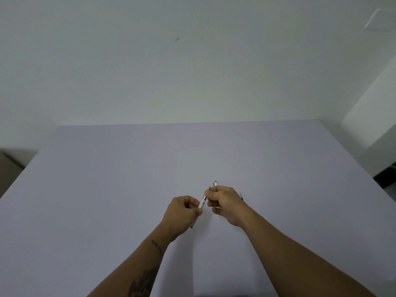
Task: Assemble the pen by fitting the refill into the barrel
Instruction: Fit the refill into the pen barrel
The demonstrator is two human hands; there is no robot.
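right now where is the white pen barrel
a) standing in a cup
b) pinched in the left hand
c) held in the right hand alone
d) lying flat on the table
b: the left hand pinches the white pen barrel above the table, its upper end tilted toward the right hand, which grips another pen part.
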